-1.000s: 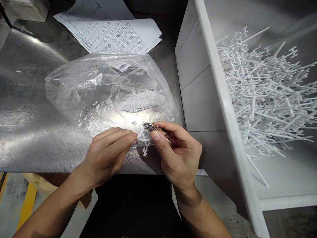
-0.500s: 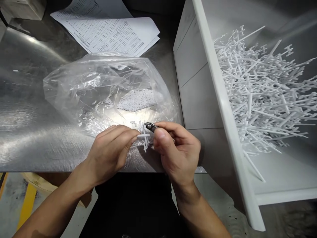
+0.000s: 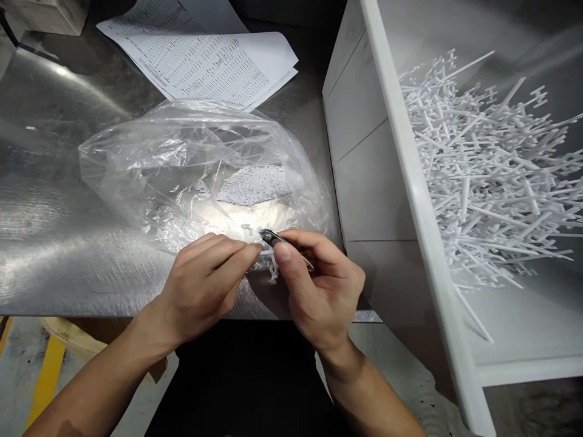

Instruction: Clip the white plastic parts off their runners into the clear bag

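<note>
My left hand (image 3: 212, 282) pinches a small white plastic sprue (image 3: 273, 267), whose branched end hangs down between the two hands. Nail clippers (image 3: 272, 238) of dark, shiny metal are gripped between the thumb and fingers of my right hand (image 3: 319, 279). Their jaws point left and meet the upper part of the sprue, close to my left fingertips; whether they touch it is hard to see. Just beyond lies a clear plastic bag (image 3: 182, 130), spread open, with many tiny pale pieces (image 3: 255, 185) heaped inside.
On the right stands a white bin (image 3: 410, 176) holding a big tangle of white plastic sprues (image 3: 492, 176). Printed sheets (image 3: 214, 60) lie behind the bag on the metal table (image 3: 40, 230). A box-like block (image 3: 54, 15) sits at the far left corner.
The clippers and my right hand have shifted slightly left and closer to my left fingertips. The sprue has turned and is now more hidden. The whole view has shifted slightly.
</note>
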The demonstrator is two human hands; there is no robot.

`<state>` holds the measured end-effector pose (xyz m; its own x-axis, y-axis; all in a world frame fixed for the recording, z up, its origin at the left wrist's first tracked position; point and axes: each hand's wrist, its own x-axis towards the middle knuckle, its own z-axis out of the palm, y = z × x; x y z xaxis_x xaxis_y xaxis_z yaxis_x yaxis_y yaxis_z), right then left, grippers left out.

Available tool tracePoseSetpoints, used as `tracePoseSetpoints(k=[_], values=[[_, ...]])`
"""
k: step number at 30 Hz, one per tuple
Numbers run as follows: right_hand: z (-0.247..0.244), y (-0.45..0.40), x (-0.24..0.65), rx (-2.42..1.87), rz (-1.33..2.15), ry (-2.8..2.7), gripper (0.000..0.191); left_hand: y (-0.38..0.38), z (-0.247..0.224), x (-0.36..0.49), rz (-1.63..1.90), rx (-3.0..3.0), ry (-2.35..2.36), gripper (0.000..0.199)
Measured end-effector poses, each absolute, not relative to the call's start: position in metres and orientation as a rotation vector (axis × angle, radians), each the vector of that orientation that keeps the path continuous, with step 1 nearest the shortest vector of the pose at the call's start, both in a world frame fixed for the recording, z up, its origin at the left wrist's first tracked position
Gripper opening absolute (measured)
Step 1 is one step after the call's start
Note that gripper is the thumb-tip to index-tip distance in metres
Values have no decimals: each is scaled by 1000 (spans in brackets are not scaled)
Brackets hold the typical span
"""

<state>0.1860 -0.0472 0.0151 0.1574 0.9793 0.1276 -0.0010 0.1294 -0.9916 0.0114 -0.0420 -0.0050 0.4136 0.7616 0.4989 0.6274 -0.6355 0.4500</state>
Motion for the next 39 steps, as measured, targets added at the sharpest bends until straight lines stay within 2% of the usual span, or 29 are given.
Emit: tracePoseSetpoints(k=[5, 12, 17, 22, 33, 39], values=[[10, -51, 186, -1264, 856, -1325, 3, -44, -8, 11, 1027, 2557, 1234, 24], [12, -46, 189, -1314, 929, -1271, 15, -39, -7, 11, 1018, 2559, 1199, 23], [13, -45, 190, -1256, 967, -1124, 11, -39, 1, 10, 1048, 2351, 1329, 14], [12, -55, 199, -1254, 933, -1211, 4, -43, 6, 8, 1159, 2177, 1359, 13], [12, -58, 204, -1287, 985, -1262, 5, -46, 2, 6, 1251, 2183, 1276, 27], [13, -58, 204, -1287, 979, -1268, 6, -45, 1, 7, 1250, 2189, 1301, 24]])
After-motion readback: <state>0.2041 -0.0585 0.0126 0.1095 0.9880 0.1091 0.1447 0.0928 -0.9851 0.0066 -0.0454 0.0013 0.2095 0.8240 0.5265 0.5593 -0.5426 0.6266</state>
